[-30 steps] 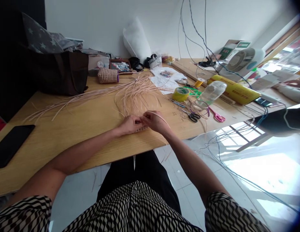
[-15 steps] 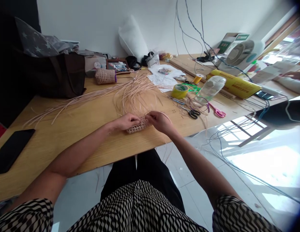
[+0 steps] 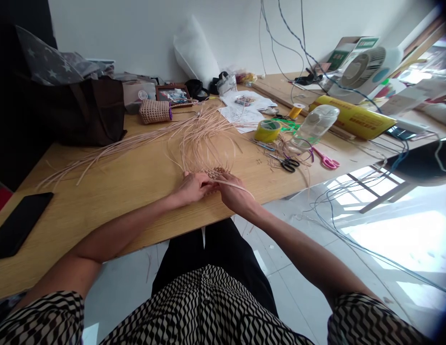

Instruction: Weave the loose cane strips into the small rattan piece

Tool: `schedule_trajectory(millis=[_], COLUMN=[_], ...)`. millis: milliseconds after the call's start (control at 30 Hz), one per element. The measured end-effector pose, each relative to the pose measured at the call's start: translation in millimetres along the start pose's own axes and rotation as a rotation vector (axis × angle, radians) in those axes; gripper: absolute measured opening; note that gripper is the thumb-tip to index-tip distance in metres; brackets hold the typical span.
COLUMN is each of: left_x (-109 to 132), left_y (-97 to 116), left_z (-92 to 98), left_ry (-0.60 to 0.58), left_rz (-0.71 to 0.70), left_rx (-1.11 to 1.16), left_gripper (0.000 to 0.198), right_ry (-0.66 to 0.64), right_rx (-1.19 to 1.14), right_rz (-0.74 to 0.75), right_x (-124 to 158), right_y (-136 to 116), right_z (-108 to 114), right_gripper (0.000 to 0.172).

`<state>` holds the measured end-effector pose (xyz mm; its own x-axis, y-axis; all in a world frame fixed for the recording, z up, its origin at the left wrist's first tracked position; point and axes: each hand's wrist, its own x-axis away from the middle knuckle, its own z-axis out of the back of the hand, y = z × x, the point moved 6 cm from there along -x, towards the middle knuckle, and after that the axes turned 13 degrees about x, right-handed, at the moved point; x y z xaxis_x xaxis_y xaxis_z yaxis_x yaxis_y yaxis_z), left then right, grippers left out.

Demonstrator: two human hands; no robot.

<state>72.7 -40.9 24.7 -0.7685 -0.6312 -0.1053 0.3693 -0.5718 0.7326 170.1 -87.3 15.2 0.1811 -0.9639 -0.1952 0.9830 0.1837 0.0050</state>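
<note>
Near the table's front edge, a small pinkish woven piece (image 3: 211, 188) lies mostly hidden between my two hands. My left hand (image 3: 193, 188) is closed on its left side, fingertips meeting the other hand's. My right hand (image 3: 234, 191) wraps round its right side, and a pale strand (image 3: 232, 184) runs over the back of this hand. Many long pale strands (image 3: 205, 139) spread out beyond the woven piece, fanning back and to the left. A finished-looking woven pouch (image 3: 155, 111) with a purple edge lies behind them.
Black scissors (image 3: 288, 164), pink scissors (image 3: 329, 162), yellow tape (image 3: 268, 131) and a clear bottle (image 3: 316, 125) lie on the right. A black phone (image 3: 19, 224) is at the left edge. A dark bag (image 3: 89, 112) stands back left, a fan (image 3: 363, 72) back right.
Both hands have closed in round the woven piece, covering more of it. My right hand has moved lower, and the strand now crosses over its back. The view has shifted slightly.
</note>
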Motion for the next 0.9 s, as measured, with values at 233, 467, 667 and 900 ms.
schedule_trajectory(millis=[233,467,667,900], left_x=[6,-4,-8,-7], left_y=[-1,-12,-20,-19], left_z=[-11.9,-1.4,7.1,11.0], left_ry=[-0.109,-0.309,-0.311,-0.205], left_rz=[-0.125,-0.036,-0.026,0.003], left_rx=[-0.155,0.060,0.190,0.122], left_gripper=[0.023,0.017,0.017,0.022], right_ry=[-0.056,0.019,0.098,-0.038], right_rx=[-0.042,-0.153,-0.222,-0.323], right_rz=[0.062,0.025,0.043,-0.020], right_x=[10,12,-9,-31], right_y=[9,19,4,6], right_z=[-2,6,26,9], right_gripper=[0.030,0.016,0.021,0.025])
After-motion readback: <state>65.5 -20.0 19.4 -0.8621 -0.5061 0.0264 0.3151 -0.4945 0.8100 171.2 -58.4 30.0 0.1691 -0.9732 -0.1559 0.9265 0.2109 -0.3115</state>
